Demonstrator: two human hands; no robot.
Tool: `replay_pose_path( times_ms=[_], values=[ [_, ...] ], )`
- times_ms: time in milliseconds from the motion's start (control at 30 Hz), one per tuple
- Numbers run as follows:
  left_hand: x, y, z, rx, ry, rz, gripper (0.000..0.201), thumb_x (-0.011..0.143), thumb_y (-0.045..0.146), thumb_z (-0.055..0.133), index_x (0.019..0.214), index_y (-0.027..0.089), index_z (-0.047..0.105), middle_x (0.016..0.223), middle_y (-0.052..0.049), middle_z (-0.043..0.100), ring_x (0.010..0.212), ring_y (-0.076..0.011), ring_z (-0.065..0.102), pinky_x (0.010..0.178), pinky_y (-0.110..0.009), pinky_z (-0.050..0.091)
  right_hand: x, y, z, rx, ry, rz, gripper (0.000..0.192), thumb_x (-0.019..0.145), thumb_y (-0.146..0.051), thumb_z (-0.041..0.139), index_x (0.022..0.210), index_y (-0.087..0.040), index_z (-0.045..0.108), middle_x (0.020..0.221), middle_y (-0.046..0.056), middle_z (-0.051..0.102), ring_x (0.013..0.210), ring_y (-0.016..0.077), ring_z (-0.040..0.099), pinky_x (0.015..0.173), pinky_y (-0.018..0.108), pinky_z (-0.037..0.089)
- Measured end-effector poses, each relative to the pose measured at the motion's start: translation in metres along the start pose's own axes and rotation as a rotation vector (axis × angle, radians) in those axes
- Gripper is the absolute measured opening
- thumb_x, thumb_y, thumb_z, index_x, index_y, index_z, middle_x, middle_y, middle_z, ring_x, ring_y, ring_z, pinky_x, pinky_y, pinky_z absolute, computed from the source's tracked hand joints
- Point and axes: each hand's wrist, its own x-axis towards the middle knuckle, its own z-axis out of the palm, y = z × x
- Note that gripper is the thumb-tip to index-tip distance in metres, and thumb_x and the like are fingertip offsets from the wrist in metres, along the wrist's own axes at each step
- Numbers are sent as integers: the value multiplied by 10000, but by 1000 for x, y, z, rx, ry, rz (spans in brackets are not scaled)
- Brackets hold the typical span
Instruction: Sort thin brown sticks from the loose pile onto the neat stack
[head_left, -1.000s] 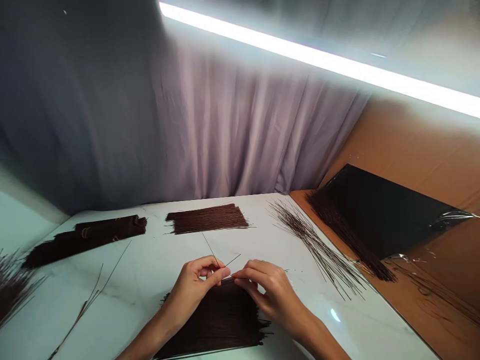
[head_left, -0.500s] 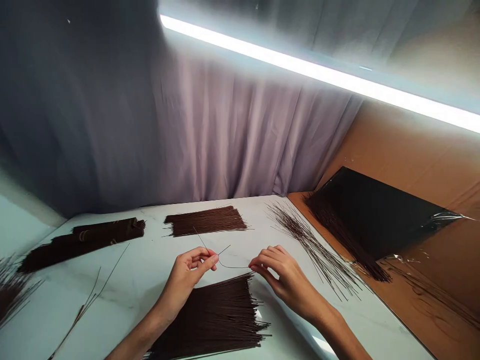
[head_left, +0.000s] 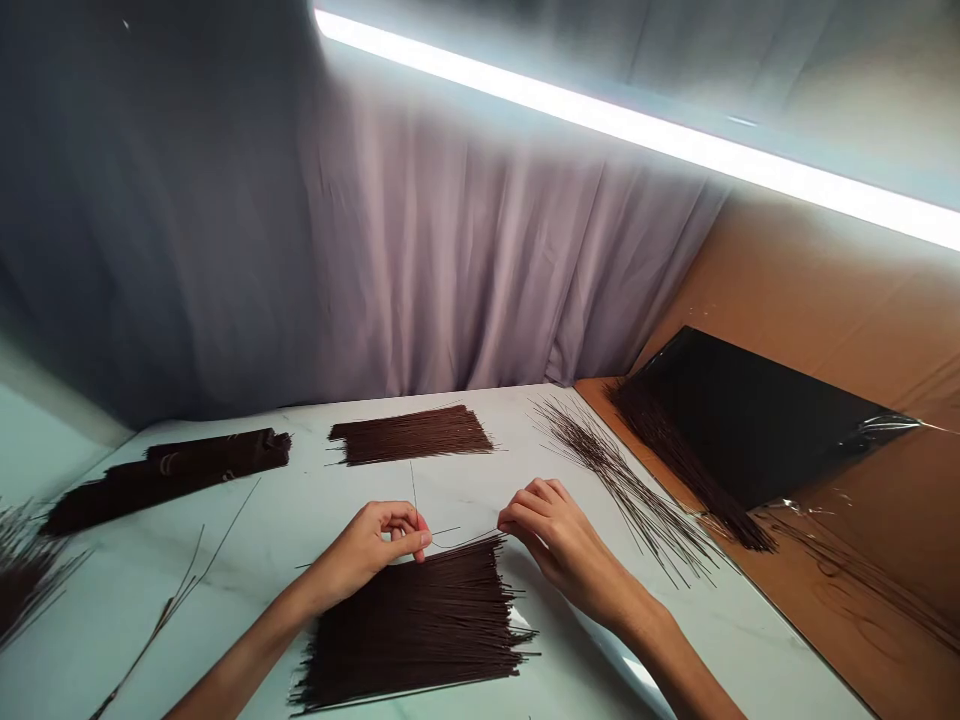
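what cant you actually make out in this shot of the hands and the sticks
- Head view: whether the left hand pinches one thin stick or several; they are too fine to count.
- Head view: where the strand at the right hand ends; it merges with the near stick pile.
- Head view: the spread of sticks at the left is cut off by the frame edge.
- Head view: contents of the black plastic wrap; it is opaque.

We have brought our left hand (head_left: 375, 545) down to the near pile of sticks (head_left: 420, 625), its pinched strand (head_left: 413, 487) now pointing almost straight up. Our right hand (head_left: 551, 540) has drawn apart from the left since a second ago and now touches the pile's far right corner.
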Motion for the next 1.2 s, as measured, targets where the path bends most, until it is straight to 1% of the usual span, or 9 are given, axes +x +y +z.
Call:
replay_pose_path(
  times_ms=[200, 267, 400, 467, 567, 667, 733, 900, 1200],
  values=[
    [-5, 7, -2, 74, 3, -44, 223, 872, 388, 673, 828, 174, 719, 759, -28, 778, 681, -167, 527, 684, -279, 361, 0, 0, 2, 6, 12, 21, 173, 1038, -139, 517, 946, -206, 648, 899, 34, 675, 967, 228, 530, 892, 388, 410],
    [-7, 11, 0, 74, -15, -60, 221, 866, 383, 672, 825, 172, 723, 754, -29, 780, 687, -169, 540, 680, -275, 363, 0, -3, 5, -46, 52, 12, 130, 1035, -180, 542, 1050, -212, 667, 998, 54, 686, 1033, 247, 537, 948, 424, 412],
    [-14, 20, 14, 130, -35, -76, 206, 871, 370, 651, 835, 183, 728, 732, -8, 769, 656, -162, 541, 633, -265, 356, 5, -19, 20, -316, 181, -61, 523, 984, -79, 531, 1466, -279, 505, 1351, 127, 586, 1169, 290, 512, 1001, 474, 413],
    [-18, 24, 23, 181, -33, -68, 191, 874, 352, 637, 813, 192, 723, 720, 5, 760, 645, -160, 543, 624, -263, 361, 8, -28, 29, -421, 200, -124, 690, 941, -33, 542, 1542, -341, 402, 1476, 130, 485, 1230, 288, 485, 1016, 455, 420],
    [-21, 28, 32, 219, -37, -74, 189, 875, 350, 634, 804, 199, 723, 715, 13, 757, 615, -155, 534, 600, -262, 359, 9, -32, 37, -494, 234, -162, 575, 913, -75, 608, 1437, -298, 525, 1504, 146, 450, 1278, 309, 445, 1043, 459, 399],
    [-21, 31, 31, 195, -12, -72, 233, 896, 393, 623, 811, 201, 722, 707, 9, 752, 640, -163, 541, 610, -262, 372, 6, -26, 39, -490, 267, -127, 285, 866, -36, 623, 1080, -217, 676, 1346, 125, 578, 1221, 307, 464, 1038, 447, 368],
    [-19, 32, 27, 174, 14, -51, 252, 906, 407, 617, 802, 200, 716, 711, 2, 748, 703, -178, 566, 648, -265, 389, 4, -20, 39, -464, 271, -117, 274, 817, 24, 605, 947, -209, 664, 1217, 78, 639, 1140, 279, 492, 1018, 425, 355],
    [-14, 31, 22, 116, 19, -50, 236, 899, 402, 626, 826, 195, 712, 735, -9, 745, 763, -196, 587, 679, -275, 391, 4, -17, 38, -387, 227, -87, 277, 755, 30, 617, 891, -210, 640, 1058, 37, 659, 1057, 254, 500, 980, 412, 339],
    [-12, 24, 20, 127, 32, -55, 249, 893, 418, 612, 808, 197, 692, 732, -15, 746, 749, -204, 607, 683, -277, 397, 2, -7, 40, -340, 214, -29, 280, 785, 48, 620, 880, -213, 650, 1002, 25, 642, 1031, 241, 489, 922, 379, 352]
  ],
)
